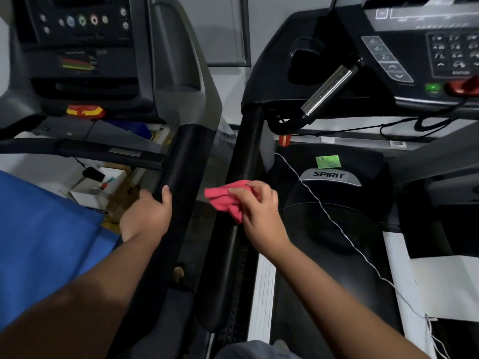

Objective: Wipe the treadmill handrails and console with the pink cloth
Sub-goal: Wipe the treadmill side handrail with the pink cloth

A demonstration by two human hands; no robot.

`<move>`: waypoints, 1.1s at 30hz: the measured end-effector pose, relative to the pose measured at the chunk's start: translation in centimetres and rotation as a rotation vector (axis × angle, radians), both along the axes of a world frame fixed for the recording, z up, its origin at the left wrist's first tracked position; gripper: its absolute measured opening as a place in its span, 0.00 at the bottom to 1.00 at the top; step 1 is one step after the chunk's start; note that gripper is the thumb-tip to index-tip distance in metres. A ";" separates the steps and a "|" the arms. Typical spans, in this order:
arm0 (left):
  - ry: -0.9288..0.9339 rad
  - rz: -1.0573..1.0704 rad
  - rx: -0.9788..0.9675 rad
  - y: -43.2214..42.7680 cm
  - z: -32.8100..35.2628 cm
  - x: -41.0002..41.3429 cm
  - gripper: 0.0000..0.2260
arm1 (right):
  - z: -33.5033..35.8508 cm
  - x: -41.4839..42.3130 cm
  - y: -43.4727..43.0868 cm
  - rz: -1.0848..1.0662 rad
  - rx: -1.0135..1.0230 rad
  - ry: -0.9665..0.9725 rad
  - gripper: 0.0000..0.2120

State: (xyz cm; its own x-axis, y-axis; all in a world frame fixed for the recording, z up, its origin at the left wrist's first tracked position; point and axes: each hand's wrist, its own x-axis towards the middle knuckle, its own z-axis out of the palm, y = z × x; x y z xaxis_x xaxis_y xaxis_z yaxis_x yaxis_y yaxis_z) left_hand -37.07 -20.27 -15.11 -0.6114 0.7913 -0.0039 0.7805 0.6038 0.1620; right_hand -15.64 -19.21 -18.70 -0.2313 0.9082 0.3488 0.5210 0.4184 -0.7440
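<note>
Treadmills stand side by side and fill the frame, one on the left and one on the right; the person looks down between them. Near the centre the right hand (259, 206) pinches the pink cloth (226, 198) with curled fingers and thumb; the cloth is crumpled and sticks out to the left of the hand, just beside the black padded handrail of the right treadmill (246, 151), which runs from the upper centre down to the lower centre; whether the cloth touches this rail, I cannot tell. Left of centre the left hand (150, 213) grips the black handrail of the left treadmill (185, 161); the thumb lies over the top of the rail and the fingers go around its far side.

At the upper left is the left console (83, 40) with round buttons and a small coloured chart, and under it a red and yellow stop button (85, 111). At the upper right is the right console (425, 47) with a number keypad, a green button (432, 88) and a red one (464, 86); a chrome grip bar (329, 92) slants below it. A grey cover with the word SPIRIT (329, 174) lies right of centre, with a green sticker (328, 161) above it; a thin white cord (337, 224) crosses the black belt toward the lower right. Blue fabric (44, 229) covers the lower left.
</note>
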 end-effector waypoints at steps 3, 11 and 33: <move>-0.003 0.000 0.002 0.0 0.0 0.0 0.28 | -0.3 0.6 1.0 0.011 -0.147 0.199 0.18; 0.006 -0.003 0.006 -0.1 -0.1 0.1 0.28 | 0.8 -1.7 1.2 -0.085 -0.061 0.050 0.22; 0.007 0.016 -0.013 0.1 0.0 0.2 0.28 | -2.2 -1.0 2.7 -0.196 -0.591 0.858 0.16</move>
State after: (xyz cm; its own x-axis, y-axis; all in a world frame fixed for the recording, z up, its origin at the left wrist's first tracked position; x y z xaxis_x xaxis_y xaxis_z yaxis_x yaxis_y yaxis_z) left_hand -36.84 -20.14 -15.16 -0.6243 0.7811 -0.0095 0.7716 0.6186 0.1482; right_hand -16.62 -16.53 -20.93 0.0516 0.9818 -0.1830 -0.2557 -0.1642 -0.9527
